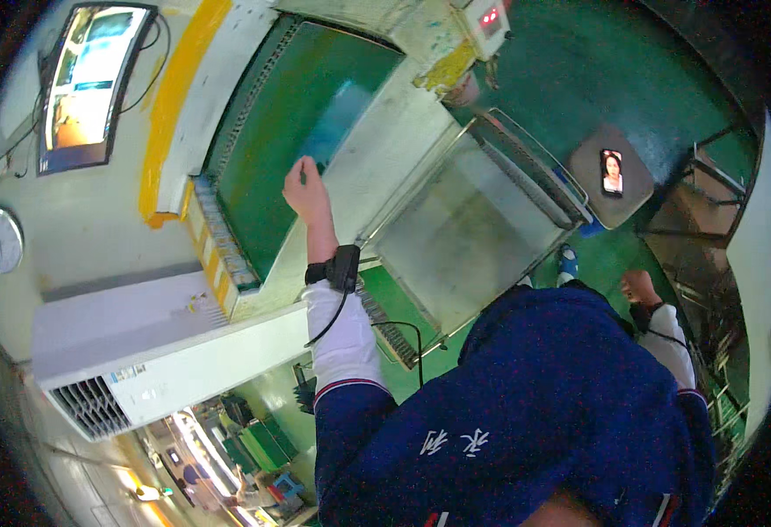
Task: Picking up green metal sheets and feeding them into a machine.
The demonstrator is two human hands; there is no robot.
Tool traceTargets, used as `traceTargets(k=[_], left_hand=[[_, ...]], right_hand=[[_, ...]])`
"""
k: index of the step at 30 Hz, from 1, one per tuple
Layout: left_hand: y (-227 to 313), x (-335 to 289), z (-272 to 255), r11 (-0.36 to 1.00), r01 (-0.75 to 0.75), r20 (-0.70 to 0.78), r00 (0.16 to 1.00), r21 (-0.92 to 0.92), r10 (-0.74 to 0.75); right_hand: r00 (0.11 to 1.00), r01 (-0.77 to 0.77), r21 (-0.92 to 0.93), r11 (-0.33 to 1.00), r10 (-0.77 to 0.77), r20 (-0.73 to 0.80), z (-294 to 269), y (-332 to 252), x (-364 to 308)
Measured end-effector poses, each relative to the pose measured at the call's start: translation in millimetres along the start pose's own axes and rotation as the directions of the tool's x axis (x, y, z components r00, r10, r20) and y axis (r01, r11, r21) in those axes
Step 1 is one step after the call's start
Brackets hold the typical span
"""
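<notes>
My left hand (307,195) reaches over a green conveyor belt (271,132) inside a pale machine frame. Its fingers are curled in toward the thumb; whether anything small is between them I cannot make out. Just beyond the fingertips a glossy bluish patch (340,114) shows on the belt, perhaps a reflection. My right hand (638,287) hangs low at my right side, loosely closed, with no object visible in it. Both wrists wear black bands with cables. A metal-framed cart with a flat greyish top (464,233) stands between my hands, in front of my body.
Beyond my right hand, a phone (612,172) lies lit on a stool (636,198). A white boxy unit with a vent (174,351) juts out at left, below a wall screen (86,88) and clock (2,240). Metal racks (710,193) stand at right.
</notes>
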State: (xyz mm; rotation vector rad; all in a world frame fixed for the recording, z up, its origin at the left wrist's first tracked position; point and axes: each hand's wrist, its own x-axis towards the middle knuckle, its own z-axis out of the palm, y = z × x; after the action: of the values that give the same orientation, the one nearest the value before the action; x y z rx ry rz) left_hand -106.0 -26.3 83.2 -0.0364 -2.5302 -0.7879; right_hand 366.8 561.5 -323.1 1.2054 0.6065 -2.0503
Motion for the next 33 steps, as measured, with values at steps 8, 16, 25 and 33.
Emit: traceTargets(k=[8, 16, 25, 33], left_hand=[[-31, -8, -9, 0.833, 0.128, 0.014, 0.987, 0.539, -0.161], [-41, 23, 7, 0.803, 0.069, 0.106, 0.981, 0.592, -0.162], [-51, 33, 6, 0.885, -0.133, 0.157, 0.985, 0.447, 0.069], [-5, -123, 10, 0.992, 0.120, 0.356, 0.926, 0.035, -0.125]], right_hand=[[0.939, 0.105, -0.579, 0.809, -0.272, -0.209, 75, -19, -26], [0.907, 0.346, -0.510, 0.788, -0.420, -0.033, 52, -10, -33], [0.684, 0.254, -0.945, 0.208, -0.729, 0.024, 202, -70, -65], [0.804, 0.254, -0.899, 0.357, -0.595, -0.009, 259, -77, -50]])
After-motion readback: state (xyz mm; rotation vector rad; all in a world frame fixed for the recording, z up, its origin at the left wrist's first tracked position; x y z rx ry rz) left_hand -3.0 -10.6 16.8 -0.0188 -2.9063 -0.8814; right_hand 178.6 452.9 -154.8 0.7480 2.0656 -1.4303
